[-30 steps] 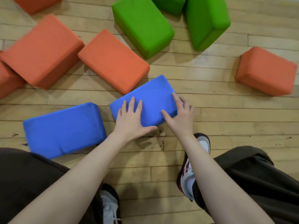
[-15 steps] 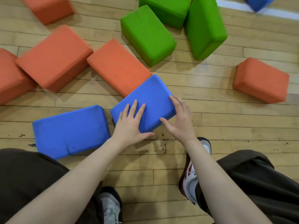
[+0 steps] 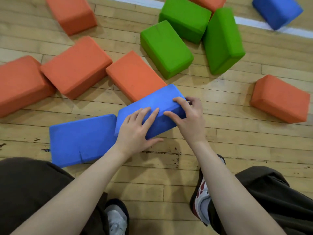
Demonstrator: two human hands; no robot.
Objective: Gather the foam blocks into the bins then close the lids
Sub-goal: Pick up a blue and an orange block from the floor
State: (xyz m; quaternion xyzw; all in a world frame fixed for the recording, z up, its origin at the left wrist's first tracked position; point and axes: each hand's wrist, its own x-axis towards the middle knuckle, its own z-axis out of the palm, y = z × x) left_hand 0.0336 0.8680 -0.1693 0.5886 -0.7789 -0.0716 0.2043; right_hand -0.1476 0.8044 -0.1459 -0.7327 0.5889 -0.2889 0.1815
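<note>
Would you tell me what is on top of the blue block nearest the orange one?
Both hands are on the blue block: the left hand lies across its near end, and the right hand grips its right end. What lies beneath the block is covered.

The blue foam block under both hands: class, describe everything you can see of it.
The blue foam block is a matte, soft-looking brick with rounded edges, lying on the wooden floor. The left hand lies on its top, fingers spread; the right hand grips its right end. Its left end meets a second blue block; its far edge overlaps an orange block.
</note>
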